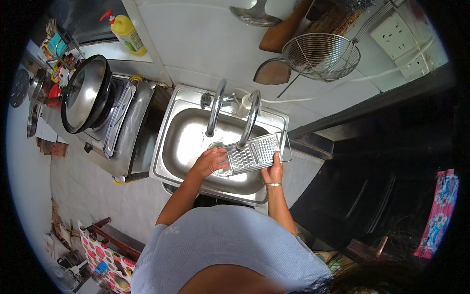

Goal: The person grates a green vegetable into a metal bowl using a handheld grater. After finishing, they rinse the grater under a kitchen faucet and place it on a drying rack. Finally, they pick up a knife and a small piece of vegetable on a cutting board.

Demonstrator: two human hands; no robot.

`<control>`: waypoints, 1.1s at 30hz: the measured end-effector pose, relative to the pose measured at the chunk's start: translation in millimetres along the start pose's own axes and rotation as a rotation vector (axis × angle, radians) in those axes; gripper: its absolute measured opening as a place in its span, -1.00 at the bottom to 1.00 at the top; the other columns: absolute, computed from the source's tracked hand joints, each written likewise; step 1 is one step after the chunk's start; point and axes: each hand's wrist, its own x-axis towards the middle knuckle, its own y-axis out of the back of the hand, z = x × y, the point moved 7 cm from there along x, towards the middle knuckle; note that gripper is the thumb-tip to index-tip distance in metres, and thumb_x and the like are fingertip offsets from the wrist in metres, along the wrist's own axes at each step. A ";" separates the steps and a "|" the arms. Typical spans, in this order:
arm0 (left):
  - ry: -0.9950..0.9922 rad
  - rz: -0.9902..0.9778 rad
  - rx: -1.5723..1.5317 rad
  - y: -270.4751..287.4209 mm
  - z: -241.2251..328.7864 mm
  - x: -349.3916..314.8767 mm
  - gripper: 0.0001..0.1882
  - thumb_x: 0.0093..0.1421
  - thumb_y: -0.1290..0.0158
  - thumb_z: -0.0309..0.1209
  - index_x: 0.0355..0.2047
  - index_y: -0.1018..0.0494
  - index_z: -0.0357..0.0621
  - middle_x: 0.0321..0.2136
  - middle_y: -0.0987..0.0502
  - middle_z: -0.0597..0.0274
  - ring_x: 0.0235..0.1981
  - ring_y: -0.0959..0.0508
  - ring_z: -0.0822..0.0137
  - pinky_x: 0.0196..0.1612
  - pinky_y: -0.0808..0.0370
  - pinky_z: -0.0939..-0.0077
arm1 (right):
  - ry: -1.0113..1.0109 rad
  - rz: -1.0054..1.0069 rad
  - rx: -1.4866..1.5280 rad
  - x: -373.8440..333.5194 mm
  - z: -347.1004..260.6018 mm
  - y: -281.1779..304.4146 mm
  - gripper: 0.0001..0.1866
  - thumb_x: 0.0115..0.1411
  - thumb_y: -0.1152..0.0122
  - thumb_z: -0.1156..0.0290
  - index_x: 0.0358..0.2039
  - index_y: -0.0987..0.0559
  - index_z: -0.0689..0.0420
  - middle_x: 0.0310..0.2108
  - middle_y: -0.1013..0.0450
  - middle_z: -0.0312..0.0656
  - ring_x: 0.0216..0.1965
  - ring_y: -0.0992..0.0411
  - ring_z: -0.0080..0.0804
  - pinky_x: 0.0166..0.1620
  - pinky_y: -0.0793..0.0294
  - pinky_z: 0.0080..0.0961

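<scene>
A flat metal grater (254,153) with a wire handle at its right end is held over the steel sink (182,147). My right hand (274,171) grips it near the handle, thumb on top and the other fingers hidden beneath. My left hand (211,161) is at the grater's other end, fingers stretched out towards it; whether they press on it I cannot tell. One curved faucet (253,115) ends right above the grater's face. A second faucet (218,108) arches over the basin further left. Running water is not plain to see.
Left of the sink, a lidded wok (88,93) stands on a gas stove. A yellow pump bottle (128,35) sits on the ledge behind. On the wall hang a wire strainer (320,56), a ladle (255,14) and wooden spatulas. A dark panel (362,181) lies to the right.
</scene>
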 end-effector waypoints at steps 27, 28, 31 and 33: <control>-0.302 0.315 0.537 -46.8 99.4 -106.2 -0.71 0.25 0.14 -0.31 -0.40 -0.45 -0.32 -0.16 -0.45 -0.05 -0.16 -0.50 0.14 -0.24 -0.55 0.29 | -0.241 0.045 -0.366 3.8 99.1 -25.8 -0.83 0.10 -0.19 0.33 -0.42 -0.40 0.10 -0.60 -0.39 -0.33 -0.69 -0.33 -0.61 -0.70 -0.36 -0.69; -0.327 0.310 0.525 -50.0 95.9 -104.6 -0.70 0.25 0.13 -0.29 -0.40 -0.44 -0.30 -0.14 -0.44 -0.06 -0.16 -0.50 0.14 -0.23 -0.55 0.31 | -0.241 0.116 -0.300 4.2 102.2 -25.2 -0.84 0.10 -0.18 0.33 -0.42 -0.41 0.09 -0.60 -0.39 -0.33 -0.68 -0.33 -0.61 -0.69 -0.35 -0.69; -0.336 0.321 0.403 -38.9 85.4 -103.9 -0.69 0.25 0.14 -0.26 -0.40 -0.43 -0.28 -0.10 -0.41 -0.06 -0.14 -0.49 0.12 -0.23 -0.55 0.30 | -0.349 -0.044 -0.128 3.9 117.7 -26.3 -0.89 0.15 -0.11 0.34 -0.41 -0.43 0.08 -0.58 -0.41 -0.34 -0.66 -0.33 -0.60 -0.65 -0.32 -0.67; -0.345 0.339 0.292 -20.7 75.4 -101.6 -0.67 0.26 0.17 -0.23 -0.40 -0.41 -0.26 -0.10 -0.39 -0.04 -0.14 -0.48 0.06 -0.23 -0.54 0.14 | -0.372 -0.080 -0.137 -5.3 129.6 -29.3 -0.90 0.17 -0.08 0.35 -0.41 -0.44 0.08 -0.57 -0.42 -0.33 -0.65 -0.34 -0.58 -0.65 -0.32 -0.67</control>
